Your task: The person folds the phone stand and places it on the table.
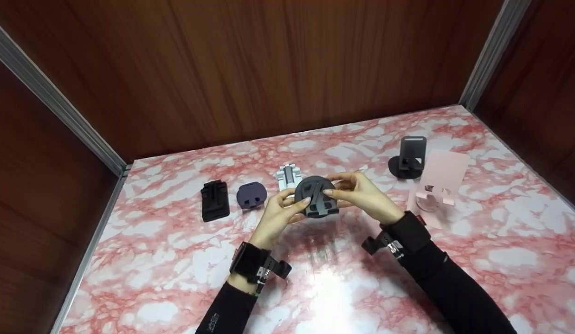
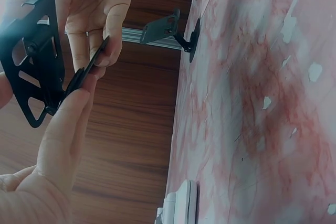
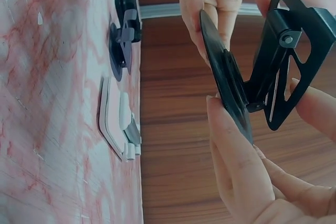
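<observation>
Raised above the table, a black folding phone stand [image 1: 316, 197] with a round base is held between both hands. My left hand [image 1: 279, 213] grips its left side, thumb on the front. On the opposite side my right hand [image 1: 364, 195] pinches it between thumb and fingers. Seen edge-on in the right wrist view, the round base [image 3: 223, 72] is tilted apart from the cut-out holder plate [image 3: 310, 40], and a hinged arm [image 3: 270, 59] joins them. Just behind the hands stands a white phone stand [image 1: 288, 174], its lower part hidden.
To the left, a black phone stand [image 1: 215, 202] and a purple round one [image 1: 251, 195] lie folded. At the right stand a dark upright stand [image 1: 412, 155] and a pink one [image 1: 447, 171]. Wooden panels [image 1: 268, 69] enclose the marbled table [image 1: 166, 278].
</observation>
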### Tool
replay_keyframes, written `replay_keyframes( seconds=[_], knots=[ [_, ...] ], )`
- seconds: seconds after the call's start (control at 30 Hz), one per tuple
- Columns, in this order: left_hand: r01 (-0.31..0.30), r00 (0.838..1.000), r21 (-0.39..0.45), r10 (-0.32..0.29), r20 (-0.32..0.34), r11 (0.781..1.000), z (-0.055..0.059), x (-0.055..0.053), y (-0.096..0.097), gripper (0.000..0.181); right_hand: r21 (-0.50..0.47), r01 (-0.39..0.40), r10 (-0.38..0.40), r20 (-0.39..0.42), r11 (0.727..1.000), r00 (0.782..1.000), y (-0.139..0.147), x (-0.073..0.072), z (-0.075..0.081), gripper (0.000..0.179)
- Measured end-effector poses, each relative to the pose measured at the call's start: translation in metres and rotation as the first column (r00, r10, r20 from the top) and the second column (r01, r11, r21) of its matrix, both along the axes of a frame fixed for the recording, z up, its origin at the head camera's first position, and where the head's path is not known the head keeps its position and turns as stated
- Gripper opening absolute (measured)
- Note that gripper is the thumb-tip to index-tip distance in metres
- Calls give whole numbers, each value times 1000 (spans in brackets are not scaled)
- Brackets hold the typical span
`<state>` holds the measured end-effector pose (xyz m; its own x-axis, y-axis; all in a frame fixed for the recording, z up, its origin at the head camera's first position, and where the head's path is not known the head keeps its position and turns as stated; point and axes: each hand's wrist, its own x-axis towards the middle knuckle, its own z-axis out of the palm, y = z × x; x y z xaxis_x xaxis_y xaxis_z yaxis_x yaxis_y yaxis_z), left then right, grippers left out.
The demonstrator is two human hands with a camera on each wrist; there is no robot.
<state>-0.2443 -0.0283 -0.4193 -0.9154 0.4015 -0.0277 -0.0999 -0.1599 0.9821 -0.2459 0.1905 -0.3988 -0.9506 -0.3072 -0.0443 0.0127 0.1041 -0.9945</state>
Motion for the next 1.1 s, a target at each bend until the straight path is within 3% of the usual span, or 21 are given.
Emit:
replay_keyframes(
  seconds=[0.3,1.1],
  knots=[
    [-16,1000,-15,15,-1,1000,-2,0,2,49,50,17,-16,-18,999,1000,1,1,-1,58],
    [-10,1000,-53,9,-16,999,-2,0,3,48,57,10,-8,-20,998,1000,0,0,-2,59]
  ],
)
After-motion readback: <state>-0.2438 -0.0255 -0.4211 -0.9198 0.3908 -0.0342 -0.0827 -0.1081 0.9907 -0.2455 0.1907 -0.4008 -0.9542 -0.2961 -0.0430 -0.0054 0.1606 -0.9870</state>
